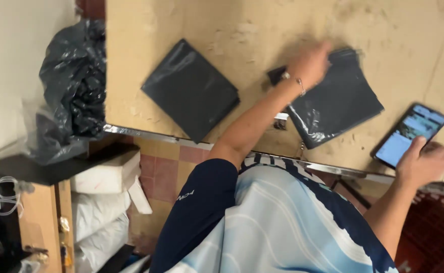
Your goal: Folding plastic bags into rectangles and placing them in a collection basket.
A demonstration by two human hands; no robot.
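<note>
The left hand [309, 63] lies flat on a black plastic mailing bag [335, 103], fingers spread and blurred; its grip looks loose, pressing rather than clamped, and whether any fingers curl under the bag's far edge cannot be told. The bag rests on the worn desk [262, 25], one corner near the desk's metal-trimmed edge. A thin bracelet [299, 85] circles the wrist just behind the grip.

The right hand [424, 164] is closed around a phone [409, 134] with a lit screen, thumb along its near side, holding it over the desk's rim.

Away from the left grip, across the forearm, a second flat black bag [190, 90] lies apart on the desk. Further off, past the desk's end, a stuffed black rubbish sack [73, 86] slumps against the wall.

The slick plastic could slide under a flat palm, and since the bag sits close to the edge, a push that way might send it to the tiled floor [164, 169]. The phone is held one-handed over the rim; a slackened thumb could drop it.
</note>
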